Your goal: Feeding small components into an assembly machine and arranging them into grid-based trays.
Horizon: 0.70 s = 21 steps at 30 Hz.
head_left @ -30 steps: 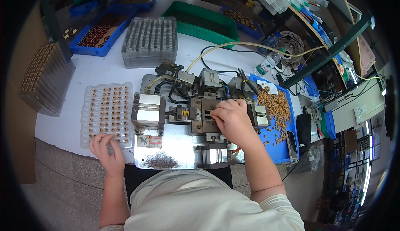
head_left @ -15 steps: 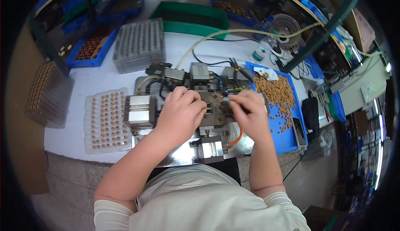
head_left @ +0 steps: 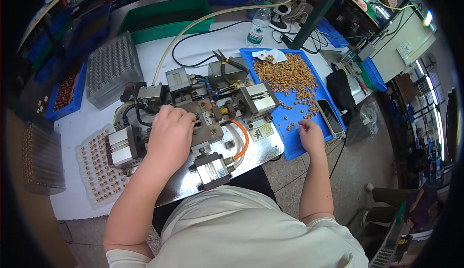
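Observation:
My left hand (head_left: 170, 133) rests on the left side of the metal fixture (head_left: 205, 118), its fingers curled together at the central block. Whatever the fingertips hold, if anything, is hidden. Over the near part of a blue tray (head_left: 293, 148), my right hand (head_left: 311, 136) has its thumb and fingers drawn together. I cannot make out anything between them. Small brass-coloured rings (head_left: 290, 77) lie heaped in the far part of that tray, with several scattered close to the right fingertips. An orange hose (head_left: 247, 143) loops along the fixture's right side.
A clear plastic tray (head_left: 87, 171) with rows of small parts lies left of the fixture. Behind stand stacked clear trays (head_left: 113, 70) and a green bin (head_left: 164, 19). Pliers (head_left: 223, 65) lie on the fixture; a phone (head_left: 330, 116) sits at the blue tray's right edge, and a bottle (head_left: 258, 28) stands beyond.
My right hand has left the fixture and moved right to the blue tray. My left hand stays at the fixture. The view has turned to the right.

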Each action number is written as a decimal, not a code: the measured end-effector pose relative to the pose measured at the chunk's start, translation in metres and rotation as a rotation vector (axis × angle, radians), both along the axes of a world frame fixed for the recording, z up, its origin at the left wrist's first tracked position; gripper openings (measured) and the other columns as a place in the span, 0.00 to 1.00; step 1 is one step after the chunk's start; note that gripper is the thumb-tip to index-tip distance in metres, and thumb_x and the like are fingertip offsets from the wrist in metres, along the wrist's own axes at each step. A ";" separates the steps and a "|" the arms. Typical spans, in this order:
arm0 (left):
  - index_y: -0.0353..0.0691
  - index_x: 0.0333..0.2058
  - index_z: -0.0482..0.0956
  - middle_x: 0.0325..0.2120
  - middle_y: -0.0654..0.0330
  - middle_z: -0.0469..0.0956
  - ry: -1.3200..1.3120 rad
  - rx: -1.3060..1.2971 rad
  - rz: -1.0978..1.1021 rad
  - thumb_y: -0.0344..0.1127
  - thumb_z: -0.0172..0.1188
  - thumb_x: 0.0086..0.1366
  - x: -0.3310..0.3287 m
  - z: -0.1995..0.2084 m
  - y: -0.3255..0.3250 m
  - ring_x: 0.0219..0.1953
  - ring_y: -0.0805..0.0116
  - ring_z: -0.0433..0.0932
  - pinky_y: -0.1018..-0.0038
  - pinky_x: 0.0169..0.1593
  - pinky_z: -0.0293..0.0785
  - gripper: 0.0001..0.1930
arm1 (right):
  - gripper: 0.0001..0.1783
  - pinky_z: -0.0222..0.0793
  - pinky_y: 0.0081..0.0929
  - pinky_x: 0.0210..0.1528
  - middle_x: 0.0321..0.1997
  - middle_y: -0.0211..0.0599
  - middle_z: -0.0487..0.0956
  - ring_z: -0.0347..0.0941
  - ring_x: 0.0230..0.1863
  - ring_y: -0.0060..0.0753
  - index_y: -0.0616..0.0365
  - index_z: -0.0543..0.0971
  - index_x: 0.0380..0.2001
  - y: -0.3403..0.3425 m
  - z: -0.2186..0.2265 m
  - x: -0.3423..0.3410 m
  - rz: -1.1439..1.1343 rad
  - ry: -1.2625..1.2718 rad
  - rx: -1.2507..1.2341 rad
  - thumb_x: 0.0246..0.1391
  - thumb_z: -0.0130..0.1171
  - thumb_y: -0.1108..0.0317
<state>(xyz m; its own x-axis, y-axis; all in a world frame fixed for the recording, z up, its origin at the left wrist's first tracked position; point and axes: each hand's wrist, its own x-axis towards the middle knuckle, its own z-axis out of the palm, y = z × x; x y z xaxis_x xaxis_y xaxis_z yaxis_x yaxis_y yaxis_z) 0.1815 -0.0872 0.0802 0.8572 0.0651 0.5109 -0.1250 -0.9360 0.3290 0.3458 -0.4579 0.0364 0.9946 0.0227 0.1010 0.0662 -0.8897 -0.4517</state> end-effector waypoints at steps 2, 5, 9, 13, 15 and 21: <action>0.39 0.39 0.81 0.38 0.59 0.80 -0.009 0.004 0.043 0.29 0.61 0.61 -0.005 0.002 0.002 0.44 0.57 0.72 0.64 0.52 0.70 0.08 | 0.13 0.77 0.39 0.42 0.37 0.45 0.86 0.82 0.37 0.49 0.62 0.86 0.38 0.007 -0.008 0.006 0.042 -0.004 0.016 0.57 0.57 0.67; 0.39 0.39 0.80 0.38 0.58 0.79 -0.111 -0.017 0.104 0.27 0.62 0.60 -0.015 0.016 0.003 0.44 0.56 0.73 0.64 0.52 0.70 0.08 | 0.16 0.77 0.38 0.40 0.33 0.47 0.85 0.81 0.33 0.49 0.63 0.86 0.38 0.014 -0.017 0.025 -0.038 0.115 -0.068 0.54 0.61 0.62; 0.39 0.39 0.79 0.40 0.59 0.81 -0.292 -0.189 0.198 0.26 0.61 0.62 -0.048 0.027 0.019 0.44 0.57 0.74 0.66 0.54 0.69 0.07 | 0.08 0.76 0.30 0.31 0.21 0.43 0.82 0.75 0.20 0.37 0.65 0.85 0.27 0.010 -0.006 0.043 0.016 0.199 -0.069 0.47 0.63 0.70; 0.36 0.41 0.81 0.39 0.56 0.82 -0.231 -0.300 0.554 0.28 0.60 0.63 -0.124 0.021 0.062 0.45 0.57 0.76 0.66 0.52 0.72 0.08 | 0.07 0.76 0.34 0.34 0.25 0.46 0.82 0.77 0.25 0.43 0.64 0.82 0.27 -0.013 -0.027 0.077 0.081 0.039 -0.213 0.44 0.62 0.72; 0.34 0.42 0.81 0.39 0.55 0.83 -0.125 -0.533 0.789 0.30 0.59 0.64 -0.170 0.006 0.091 0.45 0.58 0.77 0.66 0.51 0.73 0.09 | 0.09 0.75 0.36 0.37 0.27 0.47 0.81 0.77 0.28 0.46 0.65 0.82 0.30 -0.013 -0.026 0.079 0.123 0.064 -0.227 0.45 0.61 0.71; 0.42 0.41 0.84 0.41 0.55 0.82 0.037 -0.753 1.072 0.35 0.61 0.63 -0.271 -0.052 0.136 0.46 0.56 0.76 0.66 0.53 0.72 0.10 | 0.11 0.74 0.31 0.40 0.30 0.44 0.82 0.77 0.32 0.40 0.67 0.82 0.36 -0.002 -0.015 0.084 0.094 -0.078 -0.176 0.55 0.59 0.68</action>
<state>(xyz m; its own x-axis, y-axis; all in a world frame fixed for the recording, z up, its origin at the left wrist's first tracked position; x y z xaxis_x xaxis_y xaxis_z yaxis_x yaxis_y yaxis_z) -0.0894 0.0485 0.0283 0.2136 0.9765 0.0276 0.5824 -0.1500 0.7990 0.4294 -0.4596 0.0213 0.9767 0.1391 0.1634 0.1812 -0.9426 -0.2804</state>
